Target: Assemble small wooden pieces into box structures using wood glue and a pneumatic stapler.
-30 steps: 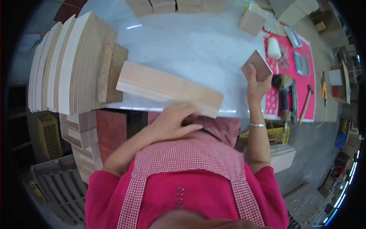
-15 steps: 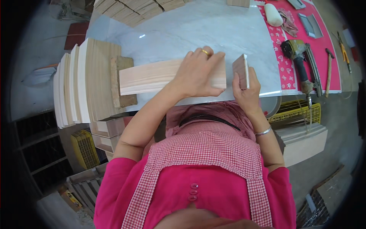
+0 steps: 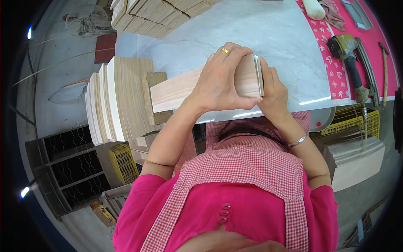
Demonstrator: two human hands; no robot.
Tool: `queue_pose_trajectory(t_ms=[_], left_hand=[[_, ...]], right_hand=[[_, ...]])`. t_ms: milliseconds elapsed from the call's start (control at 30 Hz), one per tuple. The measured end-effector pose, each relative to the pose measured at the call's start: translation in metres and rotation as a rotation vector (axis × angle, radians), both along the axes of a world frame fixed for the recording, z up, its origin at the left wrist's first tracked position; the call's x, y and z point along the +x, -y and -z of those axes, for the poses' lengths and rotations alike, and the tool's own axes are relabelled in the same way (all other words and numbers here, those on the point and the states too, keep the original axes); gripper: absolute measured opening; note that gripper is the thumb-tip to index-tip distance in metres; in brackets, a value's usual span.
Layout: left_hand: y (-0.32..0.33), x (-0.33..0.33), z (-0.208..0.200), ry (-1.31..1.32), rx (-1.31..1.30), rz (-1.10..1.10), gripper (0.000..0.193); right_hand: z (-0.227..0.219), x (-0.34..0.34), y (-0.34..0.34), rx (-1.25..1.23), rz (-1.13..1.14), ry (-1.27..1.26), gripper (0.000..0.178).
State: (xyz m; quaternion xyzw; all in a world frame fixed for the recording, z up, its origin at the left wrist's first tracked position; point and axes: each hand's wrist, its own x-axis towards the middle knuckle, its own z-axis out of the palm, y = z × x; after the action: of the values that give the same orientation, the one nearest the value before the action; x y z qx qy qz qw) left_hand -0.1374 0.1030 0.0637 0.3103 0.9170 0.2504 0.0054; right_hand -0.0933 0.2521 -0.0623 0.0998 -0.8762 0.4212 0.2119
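A pale wooden board (image 3: 178, 89) lies across the near part of the table, its left end by a rough wooden block (image 3: 147, 90). My left hand (image 3: 218, 82) arches over the right part of the board and grips it, thumb on the near side, fingers on the far side. At the board's right end stands a small thin panel (image 3: 258, 77), seen almost edge-on with a pale rim. My right hand (image 3: 275, 94) holds the panel from its right side, fingers flat along it, and the panel meets the board's end.
Stacked wooden boards (image 3: 130, 96) stand left of the block, with more piled wood (image 3: 157, 14) at the far left. A nail gun (image 3: 350, 59) and a hammer (image 3: 384, 71) lie on pink cloth at right. Yellow crates (image 3: 124, 163) sit below the table (image 3: 289, 46).
My right hand has brought the panel left, from a gap beside the board up against its end. The left hand still grips the board. The whole view has shifted slightly.
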Motion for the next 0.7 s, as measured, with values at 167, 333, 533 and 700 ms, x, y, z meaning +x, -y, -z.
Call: queue_pose_trajectory(t_ms=[167,333,533,700], left_hand=[[-0.0050,-0.0021,0.0018,0.017,-0.004,0.000,0.082],[-0.0063,-0.0030,0.0035,0.030,-0.006,0.001,0.083],[-0.0072,-0.0019,0.0043,0.048,-0.025,-0.014,0.082],[-0.0063,-0.0025,0.0043,0.065,-0.043,-0.029,0.082]], right_hand=[[-0.0002,0.0009,-0.0012,-0.035,-0.004,-0.019,0.078],[0.0006,0.0017,-0.0016,-0.032,-0.019,0.007,0.081],[0.0000,0.0024,-0.0020,-0.051,-0.027,0.014,0.082],[0.0010,0.0019,-0.0012,-0.036,-0.021,0.016,0.082]])
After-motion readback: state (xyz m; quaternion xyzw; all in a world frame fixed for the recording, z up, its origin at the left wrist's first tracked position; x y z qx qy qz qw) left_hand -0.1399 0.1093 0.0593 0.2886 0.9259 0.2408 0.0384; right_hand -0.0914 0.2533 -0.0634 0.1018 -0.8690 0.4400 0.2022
